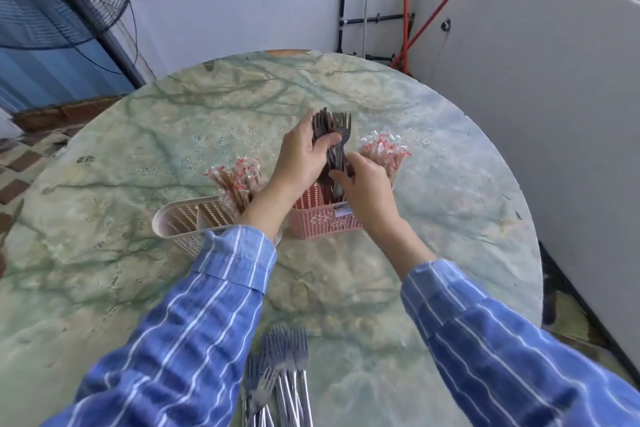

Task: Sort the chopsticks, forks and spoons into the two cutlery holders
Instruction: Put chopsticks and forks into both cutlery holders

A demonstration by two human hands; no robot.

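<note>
– Left hand [301, 152] and right hand [367, 187]?
– Both grip one bundle of forks [333, 130], tines up, above the pink holder [322, 220].
– Surroundings?
– Wrapped chopsticks [384, 151] just behind it, beige holder [183, 218] leftward, loose forks [282, 367] at the table [450, 191] near edge.

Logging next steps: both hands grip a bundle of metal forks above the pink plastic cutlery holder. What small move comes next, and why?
Probably lower the bundle of metal forks straight down into the pink plastic cutlery holder: the left hand and right hand hold it tines-up, handle ends at its opening.

Table [242, 97]: beige holder [180, 218], pink holder [322, 222], forks [280, 367].
</note>
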